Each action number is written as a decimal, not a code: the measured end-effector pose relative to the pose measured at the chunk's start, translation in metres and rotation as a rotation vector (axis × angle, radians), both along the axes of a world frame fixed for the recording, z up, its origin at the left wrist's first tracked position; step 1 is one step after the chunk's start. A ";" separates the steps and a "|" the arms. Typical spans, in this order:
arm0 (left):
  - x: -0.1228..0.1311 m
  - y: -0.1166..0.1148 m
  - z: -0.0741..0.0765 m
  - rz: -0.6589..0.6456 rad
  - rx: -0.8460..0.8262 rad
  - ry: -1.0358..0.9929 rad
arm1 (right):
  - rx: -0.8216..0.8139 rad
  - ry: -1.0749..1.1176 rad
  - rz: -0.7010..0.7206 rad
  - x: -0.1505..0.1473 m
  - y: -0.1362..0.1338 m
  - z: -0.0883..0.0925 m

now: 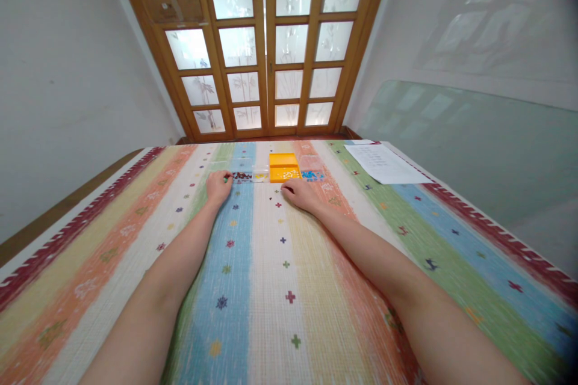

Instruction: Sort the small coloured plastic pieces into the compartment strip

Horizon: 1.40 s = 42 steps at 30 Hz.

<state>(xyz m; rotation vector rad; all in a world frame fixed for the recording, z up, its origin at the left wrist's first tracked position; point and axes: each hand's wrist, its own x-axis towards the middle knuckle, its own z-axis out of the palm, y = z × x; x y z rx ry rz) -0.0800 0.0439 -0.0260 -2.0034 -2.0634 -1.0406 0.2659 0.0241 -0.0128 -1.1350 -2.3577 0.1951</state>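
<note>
My left hand (pixel 218 187) rests on the table at the left end of a row of small boxes, its fingers curled in. A bit of green shows at its fingertips beside a clear box of dark brown pieces (pixel 242 176). My right hand (pixel 298 194) lies just in front of an orange lidded box (pixel 283 160) holding small white pieces (pixel 291 174). Its thumb and fingers are pressed together; anything between them is too small to make out. Between the brown pieces and the orange box is a clear box with yellow pieces (pixel 261 177). Blue pieces (pixel 312 175) fill another clear box to the right.
A striped, patterned tablecloth (pixel 266 289) covers the long table. Printed white paper sheets (pixel 386 162) lie at the far right. Beyond the table stand wooden doors (pixel 266 66) with glass panes. A pale glass-like panel (pixel 469 138) leans along the right wall.
</note>
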 end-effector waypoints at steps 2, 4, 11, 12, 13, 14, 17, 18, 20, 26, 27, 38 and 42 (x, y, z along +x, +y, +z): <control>-0.001 -0.001 0.000 0.018 0.022 0.004 | 0.000 -0.002 0.001 0.000 0.000 0.000; -0.001 -0.003 0.001 0.030 0.044 -0.005 | -0.005 -0.005 0.004 0.000 -0.001 0.001; 0.017 -0.012 0.010 -0.110 0.043 -0.037 | -0.016 -0.007 0.000 0.000 0.000 0.001; 0.023 -0.013 0.011 -0.172 0.039 -0.025 | -0.017 -0.005 0.000 0.000 0.001 0.000; 0.029 -0.015 0.012 -0.241 0.031 -0.009 | -0.017 -0.004 -0.001 0.000 0.001 0.000; 0.036 -0.017 0.013 -0.308 0.021 0.011 | -0.017 -0.004 -0.001 0.000 0.001 -0.001; 0.054 -0.024 0.015 -0.463 -0.008 0.099 | -0.014 0.000 0.000 0.000 0.002 -0.002; 0.060 -0.026 0.015 -0.499 -0.018 0.129 | -0.013 0.003 0.002 0.000 0.002 -0.002; 0.069 -0.030 0.015 -0.565 -0.032 0.176 | -0.015 0.011 0.005 0.000 0.002 -0.002; 0.078 -0.035 0.014 -0.644 -0.054 0.230 | -0.027 0.019 -0.007 0.000 0.003 -0.003; 0.078 -0.035 0.014 -0.643 -0.054 0.231 | -0.024 0.024 -0.003 0.001 0.003 -0.003; 0.073 -0.031 0.007 -0.618 -0.099 0.187 | -0.023 -0.036 0.226 -0.003 -0.002 -0.004; 0.074 -0.033 0.007 -0.627 -0.100 0.178 | -0.017 -0.056 0.248 -0.011 -0.003 -0.004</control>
